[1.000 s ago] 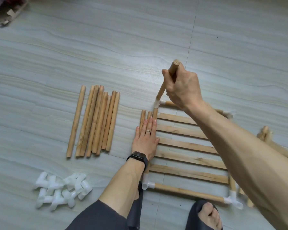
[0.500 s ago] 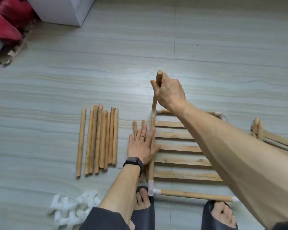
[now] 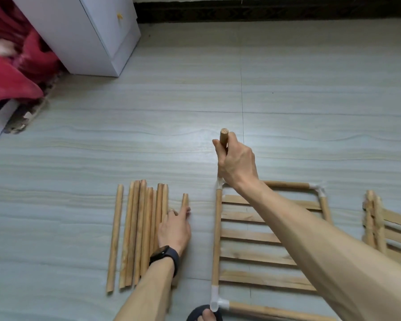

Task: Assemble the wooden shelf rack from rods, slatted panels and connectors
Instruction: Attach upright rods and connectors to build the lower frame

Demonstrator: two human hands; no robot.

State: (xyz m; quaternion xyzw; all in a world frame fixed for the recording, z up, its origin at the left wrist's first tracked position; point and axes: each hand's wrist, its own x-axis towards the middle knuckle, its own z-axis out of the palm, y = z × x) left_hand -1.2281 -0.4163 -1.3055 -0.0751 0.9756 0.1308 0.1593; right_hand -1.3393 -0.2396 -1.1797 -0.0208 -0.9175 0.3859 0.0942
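A slatted panel [image 3: 252, 236] lies flat on the floor, framed by rods joined with white corner connectors [image 3: 215, 300]. At its far left corner connector [image 3: 219, 185] a rod [image 3: 223, 135] stands upright, and my right hand [image 3: 237, 167] grips it near the top. My left hand [image 3: 175, 230] rests with fingers stretched over a loose short rod [image 3: 185, 199] left of the frame. Beside it lies a row of several loose rods [image 3: 137, 228].
More slatted panels [image 3: 380, 225] lie stacked at the right edge. A white cabinet [image 3: 90, 31] and red cloth [image 3: 9, 66] stand at the far left. My sandalled foot [image 3: 204, 315] is at the frame's near left corner. The floor is pale tile.
My left hand has left the frame's left side and moved left onto the loose rods. The view has tilted up, so the connector pile is out of sight. My right hand keeps its hold.
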